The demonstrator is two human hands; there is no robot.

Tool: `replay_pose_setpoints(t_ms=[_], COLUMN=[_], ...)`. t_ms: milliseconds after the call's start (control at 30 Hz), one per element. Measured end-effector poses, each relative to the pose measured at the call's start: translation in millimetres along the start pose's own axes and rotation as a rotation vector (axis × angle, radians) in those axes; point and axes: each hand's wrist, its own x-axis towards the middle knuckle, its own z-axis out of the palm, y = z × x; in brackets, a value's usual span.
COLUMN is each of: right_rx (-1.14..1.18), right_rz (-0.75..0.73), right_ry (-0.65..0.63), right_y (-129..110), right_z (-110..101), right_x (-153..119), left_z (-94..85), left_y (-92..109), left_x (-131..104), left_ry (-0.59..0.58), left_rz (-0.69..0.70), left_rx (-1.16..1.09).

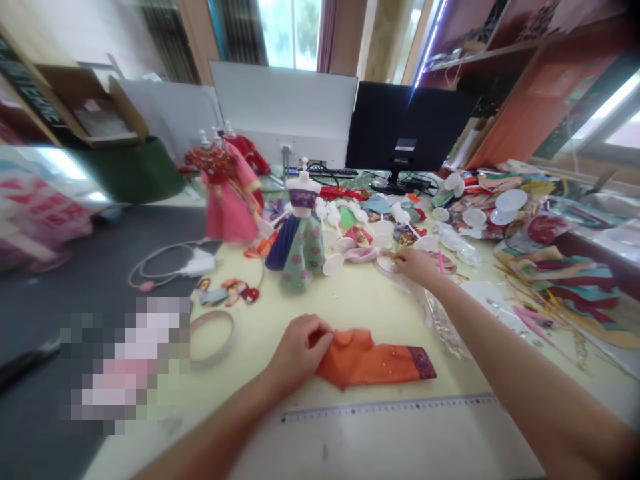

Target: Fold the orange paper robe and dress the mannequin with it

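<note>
My left hand (303, 341) pinches the left end of a small orange doll garment (377, 360), which lies on the pale table and has a patterned purple band at its right end. Farther off, my right hand (419, 267) reaches out with its fingers pressed together at the edge of a small round white dish or ring (387, 264). What those fingertips hold, if anything, is too small to make out. A ruler (385, 408) lies just in front of the garment. Left of my left hand is a roll of tape (233, 333).
A doll form in a blue and green dress (300, 233) stands mid-table, with a pink-dressed form (227, 207) behind it. Doll stands and fabric scraps (500, 200) crowd the back and right. A white charger (200, 263) with its cable lies left; monitors (410, 133) stand behind.
</note>
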Motion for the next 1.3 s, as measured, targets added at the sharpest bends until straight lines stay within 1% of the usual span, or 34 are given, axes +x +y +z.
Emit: replay_pose_setpoints(t_ms=[333, 567, 1033, 1300], right_rx=[0.054, 0.095, 0.233, 0.29], right_rz=[-0.066, -0.124, -0.072, -0.102], right_ry=[0.134, 0.133, 0.175, 0.162], right_y=[3, 6, 7, 7], right_z=[10, 12, 19, 17], right_x=[-2, -3, -2, -5], left_z=[-0.3, 0.1, -0.6, -1.8], left_y=[0, 0, 1, 1], left_x=[-1, -2, -2, -2], left_ry=[-0.005, -0.001, 0.014, 0.012], left_rz=[0.004, 0.015, 0.026, 0.038], left_rx=[0.002, 0.007, 0.013, 0.014])
